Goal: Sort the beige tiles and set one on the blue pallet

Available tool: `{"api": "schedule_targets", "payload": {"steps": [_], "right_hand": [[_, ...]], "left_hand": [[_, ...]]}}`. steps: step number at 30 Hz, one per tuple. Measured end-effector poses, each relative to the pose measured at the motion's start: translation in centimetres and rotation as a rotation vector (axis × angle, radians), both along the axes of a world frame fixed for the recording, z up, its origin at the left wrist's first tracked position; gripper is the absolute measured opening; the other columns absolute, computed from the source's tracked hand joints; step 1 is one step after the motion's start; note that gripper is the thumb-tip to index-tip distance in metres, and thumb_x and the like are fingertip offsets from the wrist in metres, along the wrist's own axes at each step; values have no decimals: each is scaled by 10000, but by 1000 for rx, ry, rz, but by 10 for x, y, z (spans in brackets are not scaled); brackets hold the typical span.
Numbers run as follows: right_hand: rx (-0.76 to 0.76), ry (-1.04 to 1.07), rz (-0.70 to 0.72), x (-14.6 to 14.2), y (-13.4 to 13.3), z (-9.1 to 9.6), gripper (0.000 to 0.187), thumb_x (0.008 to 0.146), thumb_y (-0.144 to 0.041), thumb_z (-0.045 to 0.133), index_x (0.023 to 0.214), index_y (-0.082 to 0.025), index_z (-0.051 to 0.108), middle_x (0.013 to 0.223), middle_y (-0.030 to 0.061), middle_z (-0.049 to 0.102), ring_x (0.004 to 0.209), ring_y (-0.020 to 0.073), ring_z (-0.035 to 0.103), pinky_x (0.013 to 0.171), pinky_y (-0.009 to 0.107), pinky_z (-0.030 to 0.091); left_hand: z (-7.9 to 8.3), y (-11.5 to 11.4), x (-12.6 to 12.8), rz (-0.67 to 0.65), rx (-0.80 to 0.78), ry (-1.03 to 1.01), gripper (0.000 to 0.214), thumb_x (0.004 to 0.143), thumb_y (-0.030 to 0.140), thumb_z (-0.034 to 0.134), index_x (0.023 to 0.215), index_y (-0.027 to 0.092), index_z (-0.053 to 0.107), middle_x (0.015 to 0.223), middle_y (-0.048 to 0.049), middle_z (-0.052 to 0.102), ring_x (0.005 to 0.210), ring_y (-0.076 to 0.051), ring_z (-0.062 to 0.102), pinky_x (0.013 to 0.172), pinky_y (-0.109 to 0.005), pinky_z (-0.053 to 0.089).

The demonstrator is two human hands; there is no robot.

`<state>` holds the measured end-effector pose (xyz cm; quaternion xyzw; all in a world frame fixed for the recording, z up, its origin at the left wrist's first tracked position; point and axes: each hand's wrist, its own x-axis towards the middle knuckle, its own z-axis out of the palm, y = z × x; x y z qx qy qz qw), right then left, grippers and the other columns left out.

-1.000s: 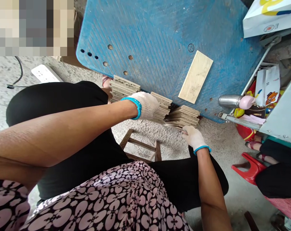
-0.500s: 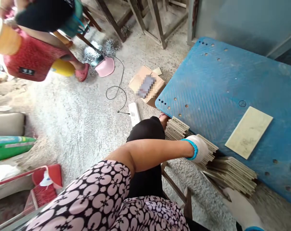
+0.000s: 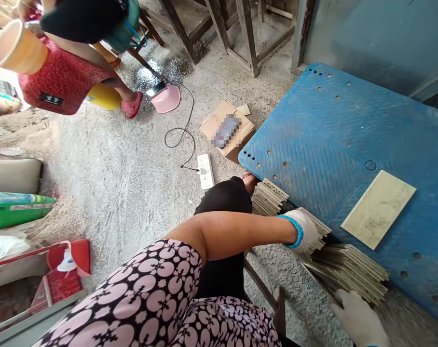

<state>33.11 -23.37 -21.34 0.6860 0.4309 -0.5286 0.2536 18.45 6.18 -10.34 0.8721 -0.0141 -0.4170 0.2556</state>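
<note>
Head view: the gloved left hand (image 3: pixel 306 231) lies with fingers curled over the middle stack of tiles (image 3: pixel 318 231) at the blue pallet's (image 3: pixel 335 140) edge. The gloved right hand (image 3: pixel 360 318) pinches the lowest tile of the right stack (image 3: pixel 352 272). A single tile (image 3: pixel 378 209) lies flat on the pallet.

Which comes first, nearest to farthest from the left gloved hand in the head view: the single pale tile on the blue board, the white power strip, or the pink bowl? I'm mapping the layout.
1. Single pale tile, flat on the blue board, right of the left gloved hand.
2. White power strip, on the floor, up and left.
3. Pink bowl, farthest, on the floor beyond the strip.
</note>
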Motion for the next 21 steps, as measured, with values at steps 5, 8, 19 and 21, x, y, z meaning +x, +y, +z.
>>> {"api": "schedule_targets", "payload": {"steps": [5,8,19,21], "right_hand": [[-8,-12,-20,-3,-1,-4,370,935,-387,360,1134,-189,602,1100,175,633,1009,313,648,770,390,483],[7,-17,-2,-4,-2,-4,432,943,-398,358,1222,-157,583,1157,199,628,1053,332,636,799,409,492],[-5,-13,45,-5,-5,-9,431,944,-415,422,1279,-216,605,1233,173,627,1053,283,651,795,334,504],[16,-48,66,-8,-7,-9,436,958,-416,387,1286,-215,594,1220,172,628,1046,287,650,790,342,500]], "left_hand": [[3,1,-1,-8,4,-16,409,914,288,580,1278,118,660,1289,-111,648,1153,-285,617,975,-393,505],[5,0,-1,-26,10,-13,410,929,270,551,1299,120,646,1316,-101,633,1194,-288,592,1003,-400,491],[-1,-4,-1,6,6,-35,338,909,278,570,1191,154,708,1206,-109,688,1088,-290,642,924,-422,538],[-1,-5,-2,17,2,-60,323,902,274,578,1166,153,719,1183,-115,696,1083,-294,644,926,-436,538]]}}
